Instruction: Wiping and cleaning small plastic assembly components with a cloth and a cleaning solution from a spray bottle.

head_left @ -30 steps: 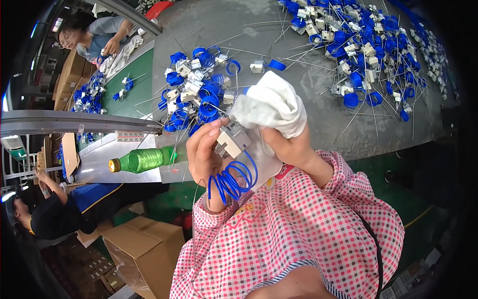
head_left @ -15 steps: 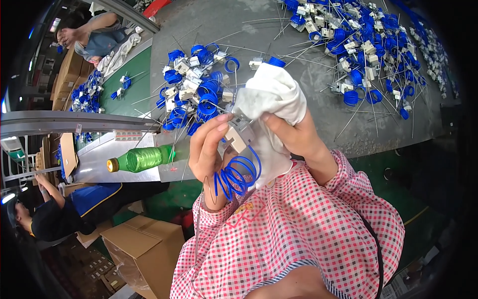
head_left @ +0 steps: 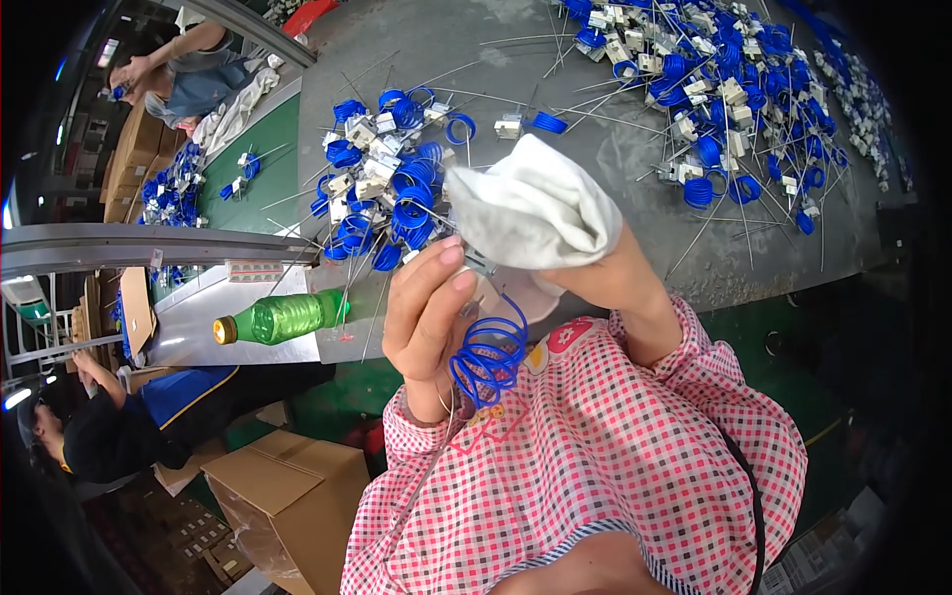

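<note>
My left hand (head_left: pixel 421 317) pinches a capillary thermostat (head_left: pixel 480 262) between thumb and fingers, in front of my chest. Its metal bracket shows above my fingertips, while the cloth and my fingers hide much of the body. From it hangs a loose blue coil (head_left: pixel 486 369), and a thin bare wire trails down past my wrist. My right hand (head_left: pixel 617 283) is wrapped in and closed on a white cloth (head_left: pixel 540 208), which bunches up over the fingers and lies against the thermostat. Most of the right fingers are hidden under the cloth.
A pile of similar thermostats (head_left: pixel 382 178) lies just beyond my left hand on the grey table (head_left: pixel 416 40), and a larger pile (head_left: pixel 729 109) at the far right. One single thermostat (head_left: pixel 509 126) lies between them. A green bottle (head_left: pixel 283 317) rests on its side at left, above a cardboard box (head_left: pixel 288 496). Two people work at left.
The cloth has swung left and spread over the thermostat, covering its pale block. The blue coil has shifted slightly right and down. My right hand has turned and moved a little.
</note>
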`<state>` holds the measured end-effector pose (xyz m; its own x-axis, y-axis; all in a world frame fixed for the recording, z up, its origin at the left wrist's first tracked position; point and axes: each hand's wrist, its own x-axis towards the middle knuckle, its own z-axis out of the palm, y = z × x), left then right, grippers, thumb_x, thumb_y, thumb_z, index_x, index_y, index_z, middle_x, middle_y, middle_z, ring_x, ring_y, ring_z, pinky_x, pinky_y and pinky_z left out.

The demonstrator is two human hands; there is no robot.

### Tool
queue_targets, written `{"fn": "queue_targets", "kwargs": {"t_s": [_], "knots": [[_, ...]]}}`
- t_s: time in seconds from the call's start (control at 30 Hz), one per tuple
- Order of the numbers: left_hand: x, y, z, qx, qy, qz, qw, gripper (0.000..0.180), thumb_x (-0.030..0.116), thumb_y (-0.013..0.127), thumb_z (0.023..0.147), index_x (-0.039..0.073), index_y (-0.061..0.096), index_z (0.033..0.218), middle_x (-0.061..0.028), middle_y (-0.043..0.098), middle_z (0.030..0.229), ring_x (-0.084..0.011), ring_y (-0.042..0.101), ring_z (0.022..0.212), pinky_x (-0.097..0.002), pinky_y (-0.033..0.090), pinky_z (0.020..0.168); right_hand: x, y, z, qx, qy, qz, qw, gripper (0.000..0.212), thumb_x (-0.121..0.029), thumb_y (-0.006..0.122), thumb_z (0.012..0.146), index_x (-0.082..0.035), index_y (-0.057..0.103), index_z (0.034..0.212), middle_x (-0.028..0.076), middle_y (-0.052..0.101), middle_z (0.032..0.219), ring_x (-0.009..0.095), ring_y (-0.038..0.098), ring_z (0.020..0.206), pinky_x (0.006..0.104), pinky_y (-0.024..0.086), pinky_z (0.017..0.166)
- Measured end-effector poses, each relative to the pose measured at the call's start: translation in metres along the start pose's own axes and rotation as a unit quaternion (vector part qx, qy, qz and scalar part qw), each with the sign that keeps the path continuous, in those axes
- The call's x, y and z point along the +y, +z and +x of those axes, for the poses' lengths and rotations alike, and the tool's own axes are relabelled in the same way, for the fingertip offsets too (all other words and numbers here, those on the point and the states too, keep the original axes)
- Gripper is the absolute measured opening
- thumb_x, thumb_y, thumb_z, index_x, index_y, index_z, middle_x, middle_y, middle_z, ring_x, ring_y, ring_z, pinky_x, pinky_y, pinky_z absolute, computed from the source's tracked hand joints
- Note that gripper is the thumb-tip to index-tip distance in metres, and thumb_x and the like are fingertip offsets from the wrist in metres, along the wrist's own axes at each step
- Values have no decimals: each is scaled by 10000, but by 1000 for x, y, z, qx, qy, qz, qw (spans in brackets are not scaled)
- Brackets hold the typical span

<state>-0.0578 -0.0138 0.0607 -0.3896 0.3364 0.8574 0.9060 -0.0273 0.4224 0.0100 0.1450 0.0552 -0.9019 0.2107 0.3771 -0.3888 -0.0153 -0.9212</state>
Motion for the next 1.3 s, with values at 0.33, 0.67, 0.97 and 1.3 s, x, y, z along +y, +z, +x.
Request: {"fn": "queue_targets", "kwargs": {"t_s": [0.33, 0.67, 0.97, 1.3], "knots": [[-4, 6, -9, 25, -58, -56, 996, 266, -36, 593, 684, -21, 544, 945, -174, 541, 985, -298, 569, 883, -347, 474, 754, 12, 10, 8, 138, 42, 163, 976, 473, -22, 598, 713, -2, 412, 1147, 60, 521, 1049, 131, 495, 961, 265, 386, 836], [-4, 10, -3, -3, -21, 13, 1000, 277, -44, 597, 644, -18, 570, 919, -168, 560, 956, -303, 566, 879, -355, 470, 754, 1, 4, 1, 79, 74, 283, 953, 366, -226, 413, 874, 0, 410, 1161, 38, 543, 998, 100, 512, 895, 212, 396, 768], [6, 6, -7, -15, -31, 48, 998, 315, -57, 560, 643, -10, 567, 955, -158, 554, 972, -300, 556, 860, -357, 453, 746, 7, 9, -6, 16, 162, 117, 980, 383, -27, 497, 784, 39, 418, 1154, 69, 526, 1067, 113, 506, 915, 247, 404, 782], [7, 7, -7, -22, -17, 39, 999, 273, -51, 546, 670, -12, 571, 939, -157, 562, 955, -300, 562, 848, -348, 460, 723, 11, 24, -6, 110, -83, -36, 990, 311, 0, 484, 724, 36, 496, 1033, 120, 578, 919, 178, 560, 841, 270, 428, 721]]}}
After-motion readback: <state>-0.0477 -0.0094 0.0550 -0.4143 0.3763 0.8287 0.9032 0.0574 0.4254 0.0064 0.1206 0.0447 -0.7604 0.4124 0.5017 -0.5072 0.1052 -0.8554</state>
